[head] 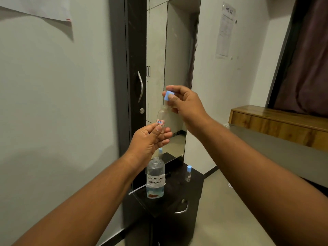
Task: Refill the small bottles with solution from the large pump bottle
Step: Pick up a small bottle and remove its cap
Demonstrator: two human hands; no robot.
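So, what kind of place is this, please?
Probably a bedroom or dressing corner in a home, used as a numbered recording station. A tall mirror stands above a dark drawer cabinet, a wardrobe door is beside it, and a wall sheet reading "WS 12" hangs nearby.

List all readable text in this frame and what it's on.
"CONTACT LENS SOLUTION": handwritten label on the large bottle.
"7B": label on the small bottle in the left hand; first character uncertain.
"WS 12": heading of the wall notice; body print too small to read.
Second small bottle on the cabinet: label unreadable.
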